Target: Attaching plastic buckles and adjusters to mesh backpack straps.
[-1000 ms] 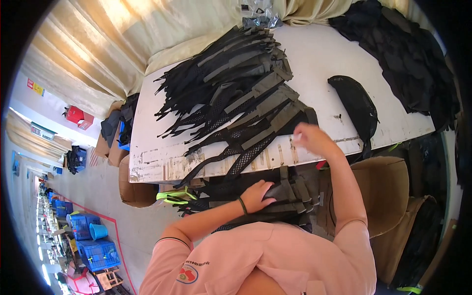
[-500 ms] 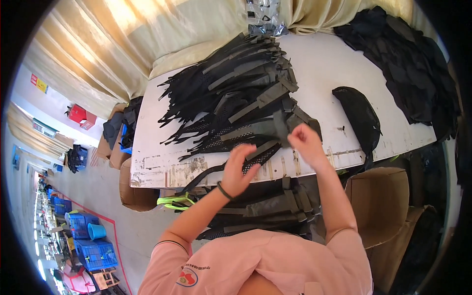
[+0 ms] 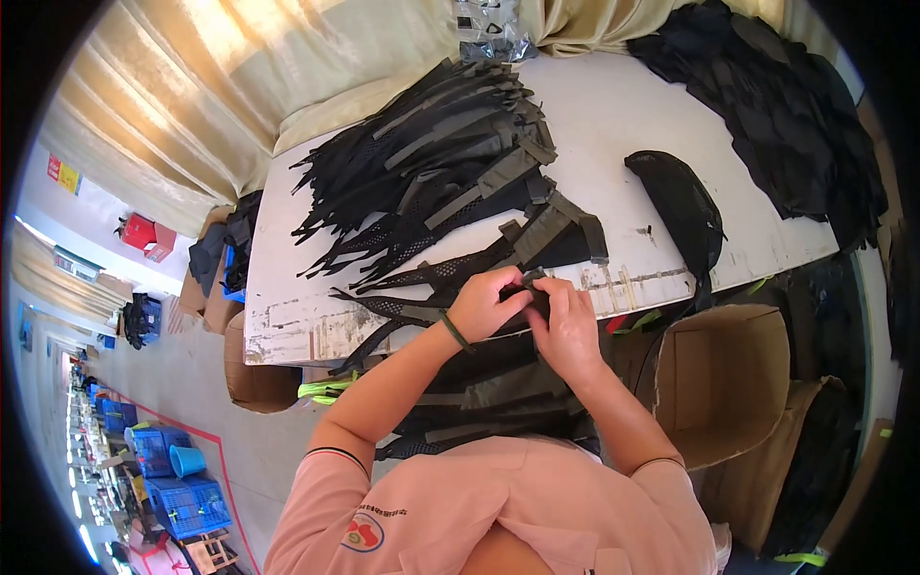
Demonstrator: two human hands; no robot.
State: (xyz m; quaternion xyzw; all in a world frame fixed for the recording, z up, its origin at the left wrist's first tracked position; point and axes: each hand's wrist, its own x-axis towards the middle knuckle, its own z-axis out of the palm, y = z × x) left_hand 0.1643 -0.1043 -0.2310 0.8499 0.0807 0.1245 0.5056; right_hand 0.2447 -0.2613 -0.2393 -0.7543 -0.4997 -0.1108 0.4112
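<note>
My left hand (image 3: 482, 309) and my right hand (image 3: 569, 333) are close together over the table's near edge. Their fingers pinch a dark fabric strap (image 3: 537, 299) between them, part of a black mesh piece whose narrow mesh end (image 3: 388, 307) trails left over the tabletop. Fingers cover much of the held part. Just beyond my hands lies another black piece with grey strips (image 3: 551, 228). Further back a fanned pile of similar black mesh straps (image 3: 412, 158) covers the left of the table.
The white table (image 3: 585, 105) has a scuffed near edge. A black half-moon mesh pouch (image 3: 678, 211) rests at right, beyond it a heap of black fabric (image 3: 767, 115). An open cardboard box (image 3: 724, 383) stands below right. More strap pieces (image 3: 479, 402) lie between me and the table.
My hands were apart, the left lifted and the right at the grey end of a piece. They have come together at the table edge, gripping a strap drawn nearer to me.
</note>
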